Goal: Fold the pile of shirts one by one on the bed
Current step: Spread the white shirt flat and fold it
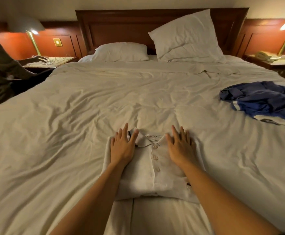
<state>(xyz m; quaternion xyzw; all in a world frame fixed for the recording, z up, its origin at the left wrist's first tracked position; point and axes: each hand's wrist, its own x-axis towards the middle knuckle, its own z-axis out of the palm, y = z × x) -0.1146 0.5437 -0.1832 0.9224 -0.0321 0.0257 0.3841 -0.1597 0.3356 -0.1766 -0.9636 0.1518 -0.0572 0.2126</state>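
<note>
Folded white polo shirt [152,170] on the bed [70,107], left hand [122,146] and right hand [180,148] pressing flat, fingers spread; soft, light cloth, probably best lifted by its folded edges.

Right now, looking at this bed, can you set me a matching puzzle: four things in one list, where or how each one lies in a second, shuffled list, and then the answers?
Things:
1. white polo shirt
2. blue clothes
3. larger pillow
4. smaller pillow

Places and states:
A. propped upright against the headboard
B. crumpled in a heap near the right edge of the bed
C. folded, pressed under the left hand and right hand
D. lying flat at the head of the bed

Pairs: 1-C, 2-B, 3-A, 4-D.
</note>
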